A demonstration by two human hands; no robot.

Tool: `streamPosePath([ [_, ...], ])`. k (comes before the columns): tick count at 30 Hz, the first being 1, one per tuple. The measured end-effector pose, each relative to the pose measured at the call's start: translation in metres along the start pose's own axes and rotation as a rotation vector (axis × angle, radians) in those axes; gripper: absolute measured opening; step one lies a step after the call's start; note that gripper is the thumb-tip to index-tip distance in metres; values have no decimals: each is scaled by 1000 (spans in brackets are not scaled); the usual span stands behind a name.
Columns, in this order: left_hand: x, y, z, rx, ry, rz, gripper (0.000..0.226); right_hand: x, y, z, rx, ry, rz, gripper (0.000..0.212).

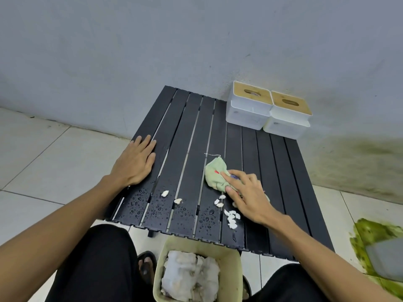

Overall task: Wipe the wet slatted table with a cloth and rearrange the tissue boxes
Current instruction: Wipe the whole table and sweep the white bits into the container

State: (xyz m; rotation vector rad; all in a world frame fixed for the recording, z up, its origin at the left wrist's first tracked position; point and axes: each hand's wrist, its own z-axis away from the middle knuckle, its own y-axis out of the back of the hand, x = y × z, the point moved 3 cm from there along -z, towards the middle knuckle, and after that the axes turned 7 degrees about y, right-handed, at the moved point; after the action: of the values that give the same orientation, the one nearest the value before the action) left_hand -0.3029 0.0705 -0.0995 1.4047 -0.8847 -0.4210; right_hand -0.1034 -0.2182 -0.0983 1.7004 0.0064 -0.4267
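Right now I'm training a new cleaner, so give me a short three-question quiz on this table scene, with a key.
1. True or false: the left hand lies flat on the table and holds nothing.
2. Which hand presses the green cloth onto the slats? A) left B) right C) both
3. How many tissue boxes stand at the table's far right corner?

Key: 1 true. 2 B, the right hand. 3 two, side by side.
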Motion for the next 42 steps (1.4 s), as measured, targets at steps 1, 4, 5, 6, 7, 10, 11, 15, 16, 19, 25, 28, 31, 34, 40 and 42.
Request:
streamPosePath([
  [1,0,-1,5,-16,-4,-10,65,-7,-1,6,-6,-8,-12,53],
  [4,1,-4,22,-36,-7,-37,68,-26,-1,25,-9,16,-49,55],
  [5,1,-5,26,-37,-5,-44,69,-30,1,30,-12,35,-77,54],
  [6,2,-5,31,-39,-2,-51,70,-32,3,33,-8,48,-122,50],
  [7,2,-6,35,-42,-1,-58,71,-31,7,33,21,48,-171,46],
  [10,3,-6,45,-48,3,-67,76,-16,17,21,161,-28,-219,41],
  [11,4,-6,48,-48,6,-66,77,-12,18,15,162,-59,-171,43],
  [15,3,-5,56,-53,9,-66,78,-8,4,8,81,-118,26,49],
  [16,3,-5,58,-51,11,-68,78,-10,1,10,99,-114,18,49],
  [19,2,-5,62,-50,16,-67,77,-20,-3,26,140,-89,-26,45],
  [25,5,-2,64,-47,12,-65,71,-46,-12,54,145,-48,-141,44],
  [28,4,-1,64,-45,10,-70,72,-47,-4,56,151,-40,-277,41],
  [31,5,-1,64,-43,12,-70,72,-33,12,43,294,-118,-359,39],
  [34,5,-1,65,-43,16,-66,72,-13,14,16,327,-258,-244,40],
  [40,4,-4,64,-42,21,-53,74,-18,-3,-40,182,-281,-48,50],
  [42,3,-6,63,-40,22,-39,73,-28,-6,-60,129,-184,-66,50],
])
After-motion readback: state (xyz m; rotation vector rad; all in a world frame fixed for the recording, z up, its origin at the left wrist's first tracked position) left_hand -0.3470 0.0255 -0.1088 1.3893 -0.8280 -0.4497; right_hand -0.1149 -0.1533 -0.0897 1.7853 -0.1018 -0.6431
